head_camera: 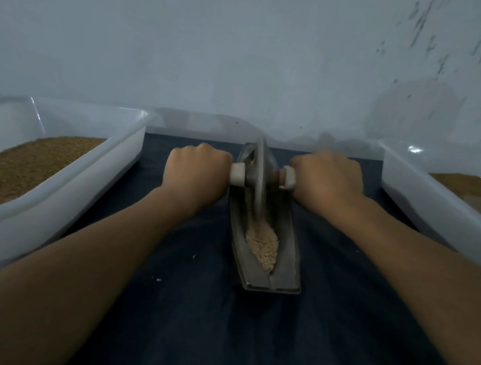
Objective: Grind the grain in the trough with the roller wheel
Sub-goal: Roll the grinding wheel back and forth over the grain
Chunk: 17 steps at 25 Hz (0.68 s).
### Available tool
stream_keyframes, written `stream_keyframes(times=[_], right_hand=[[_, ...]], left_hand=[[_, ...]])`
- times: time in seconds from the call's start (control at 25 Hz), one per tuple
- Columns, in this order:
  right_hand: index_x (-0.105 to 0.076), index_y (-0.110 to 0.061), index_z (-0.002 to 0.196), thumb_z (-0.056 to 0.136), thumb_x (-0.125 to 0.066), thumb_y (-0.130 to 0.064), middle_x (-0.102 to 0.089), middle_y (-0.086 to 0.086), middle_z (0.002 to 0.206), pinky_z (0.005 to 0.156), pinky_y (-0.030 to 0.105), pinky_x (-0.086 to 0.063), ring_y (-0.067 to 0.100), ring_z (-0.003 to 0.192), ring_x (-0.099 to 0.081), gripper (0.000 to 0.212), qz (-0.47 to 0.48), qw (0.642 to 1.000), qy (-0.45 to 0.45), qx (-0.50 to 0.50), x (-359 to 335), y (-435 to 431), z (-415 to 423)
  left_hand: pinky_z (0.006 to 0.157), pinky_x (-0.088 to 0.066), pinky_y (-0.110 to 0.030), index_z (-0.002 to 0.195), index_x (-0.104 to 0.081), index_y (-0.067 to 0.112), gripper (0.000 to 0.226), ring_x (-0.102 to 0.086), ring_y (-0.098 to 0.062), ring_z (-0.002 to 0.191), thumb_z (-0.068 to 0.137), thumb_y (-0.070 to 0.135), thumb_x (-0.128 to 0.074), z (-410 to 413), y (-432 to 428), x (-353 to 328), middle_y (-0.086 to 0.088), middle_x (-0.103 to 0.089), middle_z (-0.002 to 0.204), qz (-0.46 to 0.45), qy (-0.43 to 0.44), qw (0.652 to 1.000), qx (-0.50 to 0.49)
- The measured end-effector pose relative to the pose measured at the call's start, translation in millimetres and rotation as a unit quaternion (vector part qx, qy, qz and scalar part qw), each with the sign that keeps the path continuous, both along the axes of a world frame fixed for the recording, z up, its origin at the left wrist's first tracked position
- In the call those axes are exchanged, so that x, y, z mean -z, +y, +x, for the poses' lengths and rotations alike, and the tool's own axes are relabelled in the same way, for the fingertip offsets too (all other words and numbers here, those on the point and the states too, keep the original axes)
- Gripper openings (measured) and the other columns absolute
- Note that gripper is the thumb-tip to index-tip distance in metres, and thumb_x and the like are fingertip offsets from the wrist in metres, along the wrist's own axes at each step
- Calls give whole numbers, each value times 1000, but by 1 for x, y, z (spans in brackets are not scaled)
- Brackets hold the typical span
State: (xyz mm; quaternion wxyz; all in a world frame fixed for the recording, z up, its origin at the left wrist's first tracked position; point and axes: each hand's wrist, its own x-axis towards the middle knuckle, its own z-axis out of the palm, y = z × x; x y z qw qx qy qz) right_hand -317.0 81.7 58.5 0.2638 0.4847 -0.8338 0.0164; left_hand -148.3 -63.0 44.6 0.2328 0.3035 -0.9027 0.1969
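A pale wall (249,47) backs a dark cloth (185,327) at frame centre, where the trough (286,267) runs lengthwise from near edge to far. The wheel (259,178) stands in its far half. The left hand (196,171) and right hand (327,178) curl round the axle handles on either side. The grain (263,242) lies below the wheel in frame, so the next roll likely comes toward the viewer, along the trough's long axis.
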Motion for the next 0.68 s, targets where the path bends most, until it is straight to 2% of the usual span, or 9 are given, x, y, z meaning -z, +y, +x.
stream_keyframes(times=[0.08,0.16,0.2,0.28,0.36,0.4,0.48,0.56,0.68], right_hand=[[-67,-25,91,91,-66,-39,-62,1,87,62,30,-41,24,77,-58,13,1,999,-30,14,-9,-22,-5],[-67,-26,90,90,-67,-36,-62,0,86,62,31,-42,23,74,-56,10,12,999,-41,1,-11,-18,-4],[-66,-29,85,86,-69,-34,-58,-3,78,58,29,-40,20,67,-52,6,12,999,-31,-14,-9,-5,-2],[-55,-33,67,68,-71,-35,-37,-13,60,46,20,-23,8,47,-31,16,-34,997,43,-48,6,28,5],[-42,-31,59,53,-68,-38,-21,-16,55,48,15,-8,-1,49,-8,27,-74,992,80,-69,14,49,11],[-42,-30,60,54,-68,-38,-21,-15,55,49,15,-8,-1,49,-8,28,-67,993,73,-61,18,49,8],[-48,-29,67,67,-71,-37,-33,-13,59,48,20,-20,9,47,-26,24,-42,999,20,-21,18,31,3],[-53,-30,77,84,-66,-39,-49,-6,72,57,29,-35,21,62,-44,17,-28,998,-49,2,3,0,-2],[-63,-29,88,88,-66,-39,-61,-2,85,64,32,-39,22,71,-47,10,-2,995,-96,19,-3,-15,-10]], left_hand=[[60,-36,-35,91,-63,22,8,-59,-29,72,90,20,-55,-18,-9,-12,-3,-60,82,37,-5,999,-24],[59,-36,-36,88,-60,22,5,-52,-25,66,90,21,-56,-15,-10,-12,-2,-58,80,40,-19,999,-11],[55,-33,-34,82,-56,22,6,-44,-22,58,87,23,-59,-5,-6,-10,0,-52,72,27,-14,1000,3],[45,-18,-25,70,-43,26,26,-19,-14,45,74,25,-69,20,8,1,7,-27,57,-49,5,997,51],[48,-5,-20,63,-40,26,34,-1,-12,45,58,24,-73,33,17,-1,9,-11,55,-94,20,992,83],[48,-5,-20,63,-43,26,30,-1,-12,45,56,24,-72,31,16,-1,8,-10,55,-95,15,993,74],[45,-15,-25,71,-55,24,14,-21,-17,42,69,24,-69,18,14,-1,5,-25,55,-79,-29,996,33],[53,-32,-32,89,-63,22,4,-51,-25,60,87,21,-59,-6,1,-13,-1,-50,71,-35,-41,999,-7],[59,-40,-34,95,-64,19,10,-61,-28,74,93,18,-55,-22,-6,-25,-5,-59,84,-23,-57,998,-11]])
